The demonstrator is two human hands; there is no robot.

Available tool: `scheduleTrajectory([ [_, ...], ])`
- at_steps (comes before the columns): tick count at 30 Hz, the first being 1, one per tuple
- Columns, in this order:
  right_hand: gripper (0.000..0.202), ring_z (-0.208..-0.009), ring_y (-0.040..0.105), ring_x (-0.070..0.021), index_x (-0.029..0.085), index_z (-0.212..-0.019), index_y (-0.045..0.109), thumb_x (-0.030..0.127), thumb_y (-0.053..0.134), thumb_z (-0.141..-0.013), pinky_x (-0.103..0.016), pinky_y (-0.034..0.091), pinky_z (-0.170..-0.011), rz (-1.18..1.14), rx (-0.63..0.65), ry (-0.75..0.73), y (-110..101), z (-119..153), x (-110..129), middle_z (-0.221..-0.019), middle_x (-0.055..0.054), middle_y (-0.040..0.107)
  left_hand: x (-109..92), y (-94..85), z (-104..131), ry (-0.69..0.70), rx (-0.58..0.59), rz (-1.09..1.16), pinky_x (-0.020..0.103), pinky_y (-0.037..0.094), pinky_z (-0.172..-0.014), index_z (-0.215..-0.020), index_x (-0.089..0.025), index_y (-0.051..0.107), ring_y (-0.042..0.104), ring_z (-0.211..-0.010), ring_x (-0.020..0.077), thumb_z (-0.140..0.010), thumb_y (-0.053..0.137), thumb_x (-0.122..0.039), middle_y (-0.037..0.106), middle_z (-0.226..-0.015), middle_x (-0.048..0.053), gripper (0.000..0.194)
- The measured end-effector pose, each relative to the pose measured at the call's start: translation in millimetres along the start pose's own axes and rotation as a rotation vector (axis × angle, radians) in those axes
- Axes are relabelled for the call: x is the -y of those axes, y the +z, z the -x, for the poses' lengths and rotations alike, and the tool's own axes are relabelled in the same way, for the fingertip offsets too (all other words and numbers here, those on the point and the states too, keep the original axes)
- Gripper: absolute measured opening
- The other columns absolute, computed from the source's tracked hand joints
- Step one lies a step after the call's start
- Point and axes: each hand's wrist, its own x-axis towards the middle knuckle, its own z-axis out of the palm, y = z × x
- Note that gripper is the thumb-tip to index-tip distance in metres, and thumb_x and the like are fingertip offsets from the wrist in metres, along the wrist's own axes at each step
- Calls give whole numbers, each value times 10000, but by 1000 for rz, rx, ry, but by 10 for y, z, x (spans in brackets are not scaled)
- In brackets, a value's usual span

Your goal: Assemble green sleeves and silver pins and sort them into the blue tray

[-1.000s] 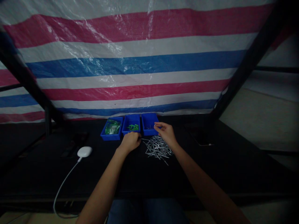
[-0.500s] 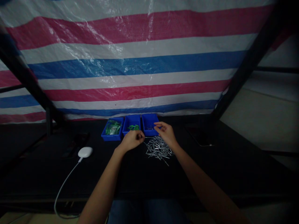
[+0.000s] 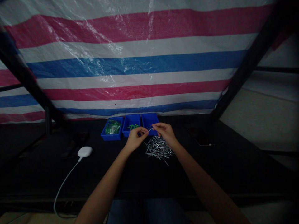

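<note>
Between my two hands runs a thin silvery metal pin [image 3: 150,129], slanting up to the right. My left hand [image 3: 136,137] pinches its lower end between thumb and fingertips. The closed fingertips of my right hand [image 3: 164,132] meet at its upper end; whether they also hold a smaller piece I cannot make out. Just below my right hand lies a loose pile of similar thin metal pins [image 3: 158,147] on the black table. Behind the hands stands the right blue bin [image 3: 150,118], with a few small thin pieces inside, partly covered by my fingers.
The middle blue bin [image 3: 132,119] holds small green pieces, and the left blue bin [image 3: 104,137] holds green and clear packets. A white rounded device [image 3: 85,151] with a cable lies at left. At right is a dark phone-like slab [image 3: 202,137]. Striped sheeting [image 3: 140,68] hangs behind.
My left hand has moved right and slightly up, tilting the pin. My right hand has shifted slightly left from beside the right bin, and its fingertips now meet the pin's end.
</note>
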Motion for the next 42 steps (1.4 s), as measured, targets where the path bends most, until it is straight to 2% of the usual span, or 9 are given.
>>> scheduleTrajectory([
  [7, 346, -407, 378, -65, 154, -792, 692, 465, 671, -641, -207, 278, -388, 15, 4, 1, 14, 10, -26, -540, 2, 577, 93, 58, 7, -3, 34, 23, 244, 428, -607, -815, -143, 669, 559, -647, 127, -747, 606, -344, 680, -787, 59, 221],
  [15, 366, -407, 363, -53, 145, -811, 685, 470, 672, -645, -197, 258, -369, -4, 17, 20, 27, 15, -47, -578, -1, 577, 38, 61, 20, -16, 87, 43, 236, 421, -595, -811, -143, 671, 577, -646, 129, -734, 621, -348, 679, -753, 47, 224],
  [19, 342, -393, 374, -54, 156, -812, 688, 459, 666, -655, -203, 266, -369, -17, 10, 14, 23, 13, -46, -596, 1, 599, 53, 48, -5, -36, 42, 88, 242, 433, -601, -788, -137, 668, 564, -629, 125, -710, 646, -338, 672, -732, 50, 217],
  [23, 342, -396, 404, -58, 160, -818, 696, 456, 668, -648, -207, 296, -378, -22, 29, 8, 6, -1, -61, -660, -26, 656, 82, 11, -42, -62, -73, 178, 239, 443, -604, -788, -130, 663, 564, -633, 122, -689, 664, -340, 662, -738, 50, 232],
  [28, 315, -408, 456, -70, 166, -808, 703, 410, 705, -610, -209, 339, -387, -9, 138, 51, 29, 15, -87, -705, -45, 688, 68, -43, -64, -96, -163, 218, 205, 391, -481, -853, -142, 664, 521, -557, 101, -684, 662, -362, 638, -693, 25, 278],
  [32, 303, -437, 512, -87, 151, -795, 691, 384, 713, -602, -206, 377, -390, -7, 208, 93, 89, 43, -142, -716, -56, 691, 44, -45, -60, -89, -152, 235, 216, 390, -507, -871, -150, 675, 496, -542, 90, -693, 652, -362, 650, -723, 24, 277],
  [38, 294, -489, 565, -116, 150, -769, 667, 387, 714, -602, -202, 397, -384, -23, 216, 98, 126, 44, -230, -709, -59, 688, 62, -37, -56, -44, -134, 240, 234, 400, -600, -880, -168, 698, 503, -625, 101, -709, 648, -332, 658, -851, 45, 242],
  [42, 280, -494, 565, -113, 152, -762, 651, 381, 709, -610, -196, 400, -383, -31, 215, 108, 123, 43, -234, -711, -55, 685, 51, -38, -50, -77, -105, 277, 231, 385, -584, -898, -175, 705, 500, -626, 99, -708, 652, -341, 652, -875, 50, 258],
])
